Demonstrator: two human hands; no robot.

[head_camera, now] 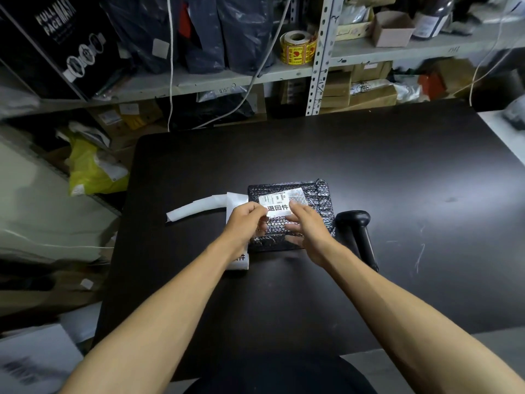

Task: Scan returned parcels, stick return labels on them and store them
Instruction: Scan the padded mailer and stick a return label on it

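- Parcel is a black bubble mailer lying flat on the dark table, about mid-table, right in front of me.
- It's got a white shipping label on top, and the return label with big black characters sits just below that, overlapping it.
- My left hand is pinching the left edge of the return label, fingers curled in on it.
- My right hand is laid over the parcel with fingers pretty much straight, fingertips pressing the label's right end.
- The label strip is just left of the parcel, mostly under my left wrist, with a loose tail curling off to the left.
- Scanner is lying on the table just right of the parcel, handle toward me.
- Shelves at the back are crammed with boxes and bags, plus a yellow sticker roll.
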